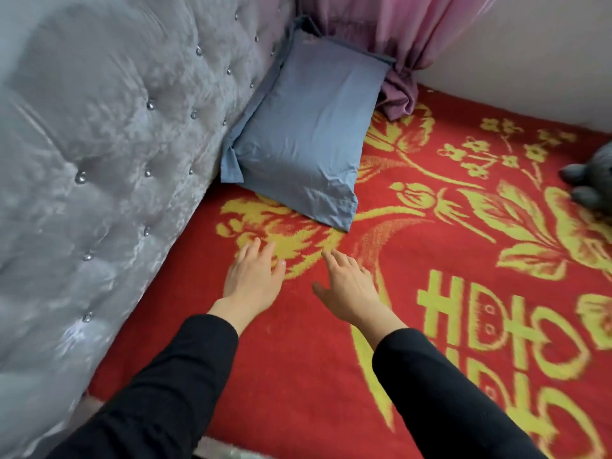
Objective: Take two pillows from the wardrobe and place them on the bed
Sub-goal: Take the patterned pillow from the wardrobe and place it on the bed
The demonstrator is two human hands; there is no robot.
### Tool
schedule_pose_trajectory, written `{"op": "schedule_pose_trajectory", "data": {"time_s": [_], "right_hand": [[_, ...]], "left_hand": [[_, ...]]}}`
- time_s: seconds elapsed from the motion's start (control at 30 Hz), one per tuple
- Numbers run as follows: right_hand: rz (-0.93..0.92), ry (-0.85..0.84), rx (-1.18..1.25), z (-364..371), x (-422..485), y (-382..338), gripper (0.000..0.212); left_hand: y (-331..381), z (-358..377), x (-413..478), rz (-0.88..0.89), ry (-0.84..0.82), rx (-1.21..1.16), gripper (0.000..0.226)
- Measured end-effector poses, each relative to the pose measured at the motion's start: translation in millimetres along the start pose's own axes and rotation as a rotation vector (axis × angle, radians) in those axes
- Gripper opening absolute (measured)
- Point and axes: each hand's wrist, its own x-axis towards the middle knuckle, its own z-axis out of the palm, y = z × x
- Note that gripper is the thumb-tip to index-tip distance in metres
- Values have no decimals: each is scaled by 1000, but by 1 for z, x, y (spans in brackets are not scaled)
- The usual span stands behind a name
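Observation:
One blue pillow [308,134] lies on the bed [298,359], which is covered by a red blanket with yellow flowers. The pillow leans against the grey tufted headboard [109,144] near the far corner. My left hand [253,276] hovers over the blanket just short of the pillow's near end, fingers apart, holding nothing. My right hand [346,284] is beside it, also spread and empty. Both arms wear black sleeves. No second pillow and no wardrobe are in view.
A pink curtain [397,38] hangs behind the pillow, its end bunched on the bed. A grey plush toy [589,183] lies at the right edge. A pale wall runs along the far side of the bed.

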Motion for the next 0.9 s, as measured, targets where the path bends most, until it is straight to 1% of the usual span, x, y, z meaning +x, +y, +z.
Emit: {"op": "schedule_pose_trajectory", "data": {"time_s": [0.17, 0.3, 0.4, 0.63, 0.8, 0.9], "right_hand": [[-107, -36, -30, 12, -91, -8, 70], [-267, -64, -77, 32, -170, 0, 71], [-389, -93, -124, 44, -236, 3, 70], [-679, -203, -228, 78, -376, -20, 66], [-804, -284, -293, 120, -466, -41, 65], [-855, -338, -321, 148, -521, -54, 67]], "left_hand": [[6, 11, -117, -106, 94, -9, 53], [15, 42, -225, -233, 192, -31, 55], [21, 67, -313, -335, 235, -72, 56], [25, 117, -503, -565, 325, -133, 54], [10, 151, -611, -671, 354, -121, 51], [-4, 173, -673, -745, 390, -174, 50]]}}
